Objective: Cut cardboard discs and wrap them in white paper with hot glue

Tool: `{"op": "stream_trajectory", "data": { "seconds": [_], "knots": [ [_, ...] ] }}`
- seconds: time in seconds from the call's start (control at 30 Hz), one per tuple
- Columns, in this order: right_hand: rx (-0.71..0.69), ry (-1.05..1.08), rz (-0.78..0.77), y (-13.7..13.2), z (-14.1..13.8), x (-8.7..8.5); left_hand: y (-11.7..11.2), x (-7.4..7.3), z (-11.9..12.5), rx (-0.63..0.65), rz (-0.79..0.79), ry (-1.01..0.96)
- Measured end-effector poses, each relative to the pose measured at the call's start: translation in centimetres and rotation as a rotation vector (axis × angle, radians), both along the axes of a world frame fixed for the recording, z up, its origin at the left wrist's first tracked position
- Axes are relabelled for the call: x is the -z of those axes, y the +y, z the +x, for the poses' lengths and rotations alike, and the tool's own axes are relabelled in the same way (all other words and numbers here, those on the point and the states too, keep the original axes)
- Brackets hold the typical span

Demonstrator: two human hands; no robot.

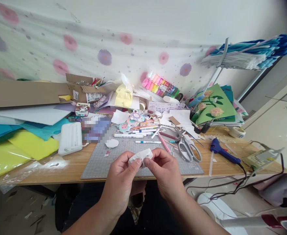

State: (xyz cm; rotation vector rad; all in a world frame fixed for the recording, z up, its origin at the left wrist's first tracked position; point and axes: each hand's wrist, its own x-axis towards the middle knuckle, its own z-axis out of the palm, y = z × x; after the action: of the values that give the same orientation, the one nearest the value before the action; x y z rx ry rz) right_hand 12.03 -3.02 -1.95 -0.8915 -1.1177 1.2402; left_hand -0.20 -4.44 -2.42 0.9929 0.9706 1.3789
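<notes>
A small folded white piece [143, 154] is held above the near edge of a gray cutting mat [97, 166], pinched between thumb and fingers of the left hand [121, 171] at one end and of the right hand [166, 169] at the other, the two thumbs close together. Beyond it, loose pens [128, 135] and scissors [186, 148] lie on the mat. Left of the mat is a white plastic case [70, 138]; what it holds cannot be told. Behind that sits a small printed box [82, 109], its contents hidden. Farther back, an open cardboard box [81, 93] has its flaps up, with clear plastic and thin colored sticks showing at the top. Near the wall, a clear pack [161, 85] holds rows of many-colored pieces, pink through green. At the left front, clear plastic wrap [16, 173] covers part of a yellow sheet [33, 143].
</notes>
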Motion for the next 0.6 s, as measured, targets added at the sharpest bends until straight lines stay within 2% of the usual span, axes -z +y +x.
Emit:
{"op": "stream_trajectory", "data": {
  "seconds": [0.2,0.4,0.6],
  "knots": [
    [0.026,0.033,-0.017,0.13,-0.53,0.17,-0.08,0.45,-0.12,0.027,-0.011,0.028],
    [0.019,0.004,-0.031,0.25,-0.32,0.66,-0.10,0.16,0.00,0.092,-0.012,-0.092],
    [-0.019,0.014,-0.004,-0.18,0.22,0.63,0.23,0.34,0.29,0.038,-0.021,-0.044]
  ]
}}
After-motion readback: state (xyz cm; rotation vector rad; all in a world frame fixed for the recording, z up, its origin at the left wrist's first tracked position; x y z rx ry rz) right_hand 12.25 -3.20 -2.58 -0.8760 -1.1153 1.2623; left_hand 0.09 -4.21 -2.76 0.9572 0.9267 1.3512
